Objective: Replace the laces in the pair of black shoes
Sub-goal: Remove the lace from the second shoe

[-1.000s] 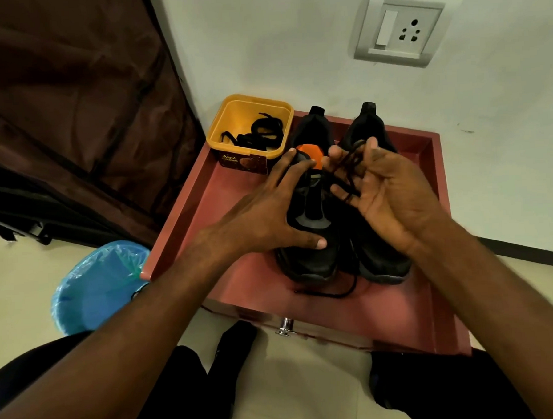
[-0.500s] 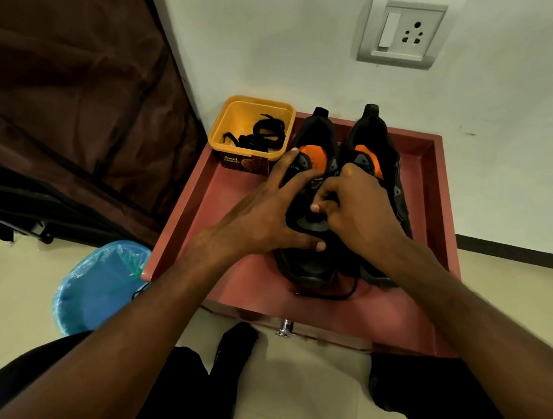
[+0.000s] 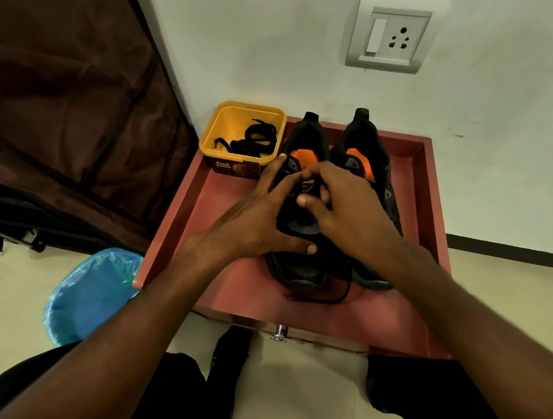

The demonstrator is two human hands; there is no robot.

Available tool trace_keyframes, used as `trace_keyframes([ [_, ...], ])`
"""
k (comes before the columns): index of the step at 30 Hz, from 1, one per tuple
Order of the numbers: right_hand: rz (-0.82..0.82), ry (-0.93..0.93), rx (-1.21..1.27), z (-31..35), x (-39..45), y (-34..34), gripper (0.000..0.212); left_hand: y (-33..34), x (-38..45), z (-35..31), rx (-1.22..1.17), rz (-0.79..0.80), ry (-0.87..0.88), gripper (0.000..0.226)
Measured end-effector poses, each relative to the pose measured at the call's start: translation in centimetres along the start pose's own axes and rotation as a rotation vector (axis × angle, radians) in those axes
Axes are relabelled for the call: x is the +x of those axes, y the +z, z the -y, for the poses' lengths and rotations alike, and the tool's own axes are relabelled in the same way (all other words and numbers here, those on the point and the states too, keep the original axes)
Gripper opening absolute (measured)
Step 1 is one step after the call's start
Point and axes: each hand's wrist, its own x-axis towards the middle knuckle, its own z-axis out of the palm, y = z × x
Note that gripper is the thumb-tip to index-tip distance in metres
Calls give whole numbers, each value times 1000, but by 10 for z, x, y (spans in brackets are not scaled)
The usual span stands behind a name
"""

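While a brown fabric cover point(image 3: 64, 102) hangs at the far left and one blue-lined bin point(image 3: 87, 293) stands on the floor below it, one red drawer-like tray point(image 3: 429, 220) holds the work things against the white wall. One yellow tub point(image 3: 222, 122) sits in the tray's far left corner with a tangle of spare black laces point(image 3: 252, 140) inside; how many laces cannot be told. Just right of the tub, two black shoes stand side by side, toes near and heels far, each showing an orange lining: the left shoe point(image 3: 304, 272) and the right shoe point(image 3: 367, 140). The left hand point(image 3: 253, 223) lies spread over the left shoe, fingers reaching along its far left side and thumb pressed across the toe end. The right hand point(image 3: 348, 205) meets it over the same shoe's tongue, fingertips pinched together there; whether they grip a lace is hidden. One loose black lace point(image 3: 331, 299) curls on the tray floor just near the shoes' toes. One wall socket point(image 3: 391, 36) sits on the wall at far right.
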Motion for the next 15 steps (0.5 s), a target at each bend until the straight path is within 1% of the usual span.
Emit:
trace_keyframes([
  [2, 19, 9, -136, 0, -1, 1, 33, -1, 1, 0, 19, -10, -1, 124],
  [4, 10, 25, -183, 1, 0, -2, 28, -2, 1, -1, 46, -38, -3, 121],
  [6, 59, 62, -222, 0, 1, -6, 31, -3, 1, -1, 80, -67, 3, 118],
  [8, 109, 60, -297, 1, 1, -8, 33, -3, 2, -1, 90, -79, 13, 114],
  [10, 125, 59, -330, 2, 2, -7, 27, -3, 1, -1, 88, -83, 18, 112],
  [12, 97, 51, -292, -2, 3, -5, 14, -3, 1, -1, 90, -83, 20, 111],
  [13, 73, 58, -227, -5, 4, -3, 10, -3, 1, -1, 89, -84, 23, 110],
  [14, 41, 86, -117, -7, 3, -1, 10, -3, 1, -1, 85, -84, 26, 108],
  [15, 4, 147, 44, -7, 3, -2, 13, -4, 1, -1, 80, -81, 26, 106],
])
